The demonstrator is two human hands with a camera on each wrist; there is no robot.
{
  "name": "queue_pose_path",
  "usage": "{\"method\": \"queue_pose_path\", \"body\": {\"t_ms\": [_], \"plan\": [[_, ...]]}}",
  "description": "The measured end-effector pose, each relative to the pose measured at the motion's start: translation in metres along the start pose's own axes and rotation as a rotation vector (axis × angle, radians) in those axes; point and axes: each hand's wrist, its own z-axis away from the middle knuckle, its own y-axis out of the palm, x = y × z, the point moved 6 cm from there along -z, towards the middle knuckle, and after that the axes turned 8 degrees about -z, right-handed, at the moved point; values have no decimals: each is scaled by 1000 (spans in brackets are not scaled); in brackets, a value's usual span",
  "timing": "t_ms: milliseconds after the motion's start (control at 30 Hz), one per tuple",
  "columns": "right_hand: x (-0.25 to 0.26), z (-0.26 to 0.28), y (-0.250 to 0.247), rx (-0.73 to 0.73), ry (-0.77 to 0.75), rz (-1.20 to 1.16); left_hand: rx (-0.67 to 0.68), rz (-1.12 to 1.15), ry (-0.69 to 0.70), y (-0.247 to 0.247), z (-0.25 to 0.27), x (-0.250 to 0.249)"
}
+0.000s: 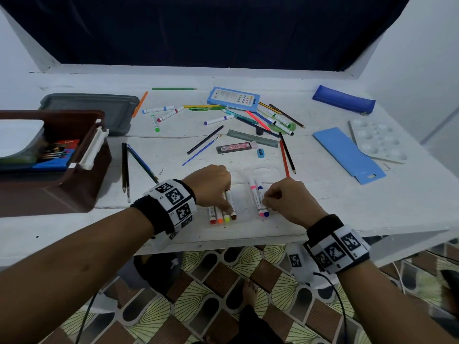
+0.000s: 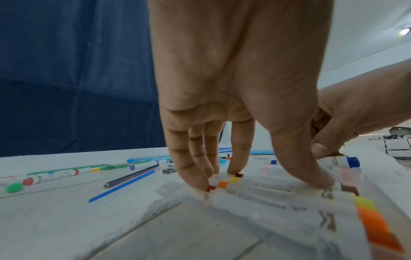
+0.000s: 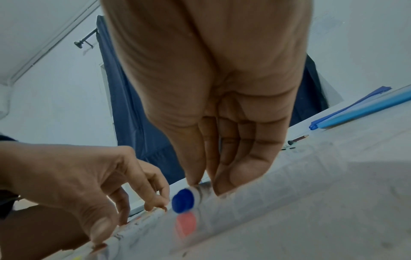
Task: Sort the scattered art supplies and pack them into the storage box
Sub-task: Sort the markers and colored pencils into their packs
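Nearest, the left hand [image 1: 211, 184] pins four markers [image 1: 222, 214] in a clear tray [image 1: 244, 202] with curled fingertips while the right hand [image 1: 289, 201] pinches the blue marker [image 1: 262, 202] there, the brown storage box [image 1: 82, 189] holding brushes far left, loose pencils [image 1: 125, 167] between.

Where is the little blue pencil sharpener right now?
In the head view, the blue sharpener lies mid-table, just right of the lead refill case and left of the red pencil.
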Motion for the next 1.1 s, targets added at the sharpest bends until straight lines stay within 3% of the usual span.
{"method": "queue_pose_path", "body": {"t_ms": [800, 867, 1100], "plan": [[16, -33, -10, 187, -21, 199, 7, -57, -13, 0, -3, -2], [22, -44, -14, 161, -59, 235, 8, -62, -13, -1, -4, -2], [28, -58, 9, 287, -143, 403, 1, -80, -5, -1, -3, -2]]}}
